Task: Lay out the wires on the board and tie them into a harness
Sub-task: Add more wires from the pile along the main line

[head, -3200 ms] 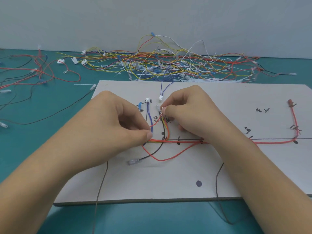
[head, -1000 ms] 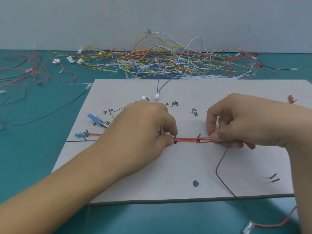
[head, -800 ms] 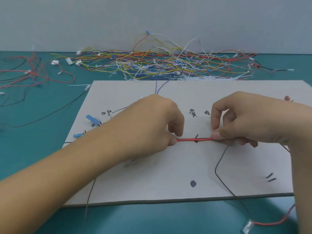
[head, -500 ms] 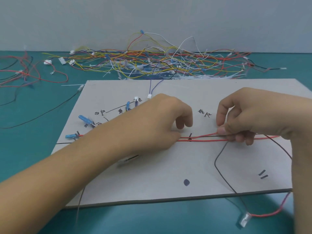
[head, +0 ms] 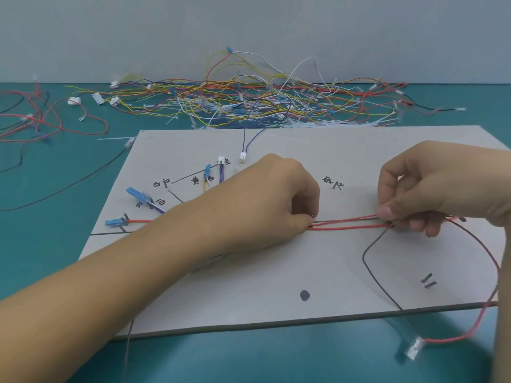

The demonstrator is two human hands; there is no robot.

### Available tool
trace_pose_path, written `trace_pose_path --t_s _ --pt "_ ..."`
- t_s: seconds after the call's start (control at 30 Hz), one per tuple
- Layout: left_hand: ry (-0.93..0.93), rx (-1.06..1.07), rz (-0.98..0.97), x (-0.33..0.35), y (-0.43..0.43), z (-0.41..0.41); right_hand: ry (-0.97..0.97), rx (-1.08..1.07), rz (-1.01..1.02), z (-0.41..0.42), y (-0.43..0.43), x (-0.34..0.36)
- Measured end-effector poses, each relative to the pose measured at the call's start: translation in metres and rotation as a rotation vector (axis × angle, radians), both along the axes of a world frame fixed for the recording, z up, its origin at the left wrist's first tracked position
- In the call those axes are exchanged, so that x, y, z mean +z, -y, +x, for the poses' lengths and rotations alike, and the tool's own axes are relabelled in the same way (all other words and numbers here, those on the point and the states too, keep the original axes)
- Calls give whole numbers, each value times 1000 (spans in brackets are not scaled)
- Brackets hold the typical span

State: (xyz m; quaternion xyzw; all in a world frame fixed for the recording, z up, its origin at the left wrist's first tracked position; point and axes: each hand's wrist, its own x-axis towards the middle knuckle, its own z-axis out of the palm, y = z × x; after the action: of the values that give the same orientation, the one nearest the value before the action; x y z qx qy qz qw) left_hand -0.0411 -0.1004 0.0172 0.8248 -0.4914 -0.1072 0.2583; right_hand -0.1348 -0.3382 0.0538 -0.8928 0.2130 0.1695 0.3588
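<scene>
Your L hand point(head: 265, 200) & R hand point(head: 431, 189) each pinch the red wires point(head: 345, 227), stretched along mid board point(head: 276, 272). Black wire point(head: 364, 255) loops below R hand; loose wire pile point(head: 249, 100) behind board.

The board point(head: 276, 272) lies on the counter point(head: 55, 244), with a heap of loose wires point(head: 262, 103) behind its far edge and a smaller tangle point(head: 55, 120) off to the far left. On the board, the left grip point(head: 265, 200) sits near the middle and the right grip point(head: 431, 189) to its right, the stretched wires point(head: 345, 224) running between them, while a row of terminals point(head: 137, 193) lies on the board's left part. A loose terminal point(head: 413, 351) rests on the counter just before the board's front right corner.
</scene>
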Motion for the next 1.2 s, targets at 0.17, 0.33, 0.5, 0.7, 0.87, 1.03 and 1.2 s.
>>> trace_pose_path --t_s 0.17,0.33,0.5,0.7,0.87,1.03,1.2 --pt "-13 6 -17 -2 -1 -1 -18 -63 -5 -1 2 -5" --pt "-51 0 -34 -4 -4 -1 126 -4 -46 -14 6 -16" --pt "-5 -17 -10 -2 4 0 266 171 -415 -25 5 -21" --pt "-2 -46 -33 -2 6 1 454 291 -515 -36 -3 -29" --pt "7 -81 -63 -5 6 4 490 364 -579 -35 -4 -33" --pt "0 -112 -83 -7 2 11 504 391 -560 -34 -8 -34" --pt "-13 -102 -110 -8 -34 18 561 482 -512 -22 -34 -37"
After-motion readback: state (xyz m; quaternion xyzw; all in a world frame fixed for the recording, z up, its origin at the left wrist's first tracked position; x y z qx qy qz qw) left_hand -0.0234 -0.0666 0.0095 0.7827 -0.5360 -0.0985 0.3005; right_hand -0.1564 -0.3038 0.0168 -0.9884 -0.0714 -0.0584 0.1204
